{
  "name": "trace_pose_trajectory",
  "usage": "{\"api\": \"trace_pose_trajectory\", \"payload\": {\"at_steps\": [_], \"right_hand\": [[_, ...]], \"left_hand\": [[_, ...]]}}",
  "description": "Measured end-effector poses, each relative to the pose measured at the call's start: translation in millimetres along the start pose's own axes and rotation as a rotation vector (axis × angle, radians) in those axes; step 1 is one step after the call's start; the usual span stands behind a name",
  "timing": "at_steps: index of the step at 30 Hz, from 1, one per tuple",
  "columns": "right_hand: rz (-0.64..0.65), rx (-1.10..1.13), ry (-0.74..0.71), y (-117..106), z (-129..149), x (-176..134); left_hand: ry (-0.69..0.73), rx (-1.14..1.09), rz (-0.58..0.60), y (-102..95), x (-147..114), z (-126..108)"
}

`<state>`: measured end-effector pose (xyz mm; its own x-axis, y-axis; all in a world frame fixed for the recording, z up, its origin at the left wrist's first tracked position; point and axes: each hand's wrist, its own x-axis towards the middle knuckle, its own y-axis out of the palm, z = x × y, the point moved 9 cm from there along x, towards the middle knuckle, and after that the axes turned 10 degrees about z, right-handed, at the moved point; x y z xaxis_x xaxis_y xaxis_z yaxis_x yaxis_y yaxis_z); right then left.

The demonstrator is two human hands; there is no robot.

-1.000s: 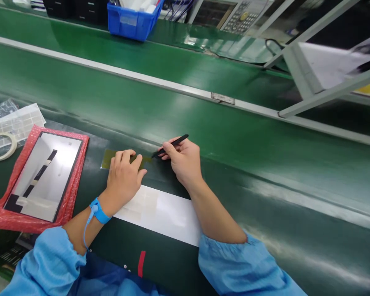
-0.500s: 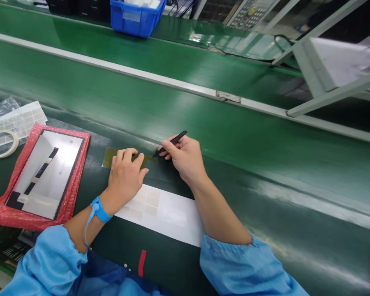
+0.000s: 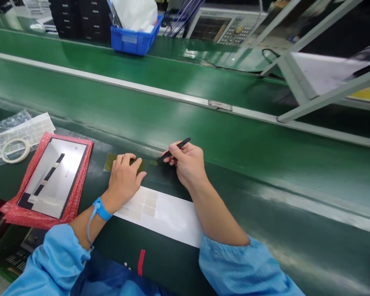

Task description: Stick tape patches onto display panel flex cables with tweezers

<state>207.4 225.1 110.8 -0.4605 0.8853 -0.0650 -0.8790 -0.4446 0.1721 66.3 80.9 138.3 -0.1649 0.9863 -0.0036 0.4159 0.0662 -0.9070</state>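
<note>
The yellow-green film [image 3: 110,162] is lying on the counter [image 3: 111,242] with its long axis running roughly left to right, and the left hand [image 3: 125,176] is resting over its middle and right part, fingers bent and spread, unclenched, gripping nothing that can be made out. Just beyond those fingertips, to their right, a small yellow-green piece [image 3: 153,163] is sitting nearly in line with the film; whether the two are joined by a clear backing is not showing. The right hand [image 3: 188,162] is closing its thumb and fingers around a black pen-like tool [image 3: 182,143], which is slanting so that its tip is pointing down and leftward while its blunt end is rising to the right. That tip is meeting the right end of the small piece or hovering just beside it; contact cannot be told. So the piece is lying between the two hands, right of the left one and left of the right one, with the tool tip nearest. Nearer the body, a white sheet [image 3: 175,218] is stretching between the forearms, slanting downward to the right.
</note>
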Motion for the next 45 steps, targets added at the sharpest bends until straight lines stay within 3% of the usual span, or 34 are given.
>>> {"api": "trace_pose_trajectory", "payload": {"at_steps": [8, 15, 20, 29, 38, 45], "right_hand": [[0.006, 0.084, -0.012, -6, 23, -21], [-0.005, 0.114, -0.063, -13, 44, -46], [-0.038, 0.104, -0.095, -18, 44, -65], [-0.019, 0.063, -0.11, -16, 44, -79], [0.001, 0.066, -0.103, -13, 42, -82], [-0.122, 0.131, 0.059, -37, 25, -78]], "left_hand": [[0.039, -0.103, -0.098, -6.9, -4, 8], [0.104, -0.42, -0.231, -27.8, -16, -5], [0.12, -0.645, -0.203, -29.4, -25, -19], [0.15, -0.955, -0.097, -9.7, -26, -29], [0.125, -1.015, -0.063, -2.8, -26, -28], [0.123, -0.861, -0.184, -16.3, -36, -13]]}}
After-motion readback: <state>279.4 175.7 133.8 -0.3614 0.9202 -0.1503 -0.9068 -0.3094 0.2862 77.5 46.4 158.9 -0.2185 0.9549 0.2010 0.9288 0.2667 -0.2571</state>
